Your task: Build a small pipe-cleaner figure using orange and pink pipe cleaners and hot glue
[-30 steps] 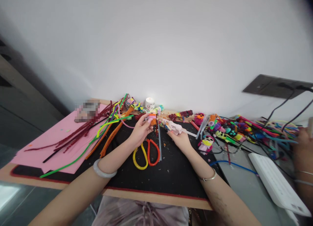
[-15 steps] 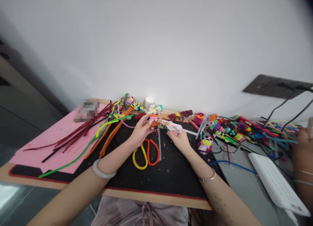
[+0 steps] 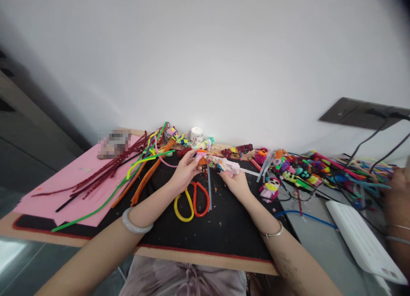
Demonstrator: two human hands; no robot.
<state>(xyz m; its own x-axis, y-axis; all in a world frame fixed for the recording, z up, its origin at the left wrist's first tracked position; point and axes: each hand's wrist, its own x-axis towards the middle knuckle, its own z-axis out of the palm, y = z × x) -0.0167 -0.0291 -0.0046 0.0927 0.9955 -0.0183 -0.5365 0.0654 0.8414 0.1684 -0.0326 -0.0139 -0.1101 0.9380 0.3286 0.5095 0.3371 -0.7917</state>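
Observation:
My left hand [image 3: 184, 173] pinches a small pipe-cleaner figure [image 3: 205, 159], orange and pink, above the black mat [image 3: 224, 227]. My right hand [image 3: 235, 181] grips a pale pink glue gun [image 3: 231, 167], its nozzle pointing left and touching or nearly touching the figure. Both hands hover just over the mat. A pair of scissors [image 3: 192, 202] with one yellow and one red handle lies on the mat right below them. A clear glue stick [image 3: 209, 186] lies beside the scissors.
Loose pipe cleaners [image 3: 141, 168] in green, orange and dark red spread over pink paper [image 3: 64, 185] at the left. Finished colourful figures [image 3: 288, 170] and cables pile up at the right, near a white power strip [image 3: 361, 240]. Another person's hand [image 3: 397, 197] shows at the far right.
My left hand has turned the figure slightly and brought it closer to the glue gun's nozzle. Otherwise both hands have stayed in place.

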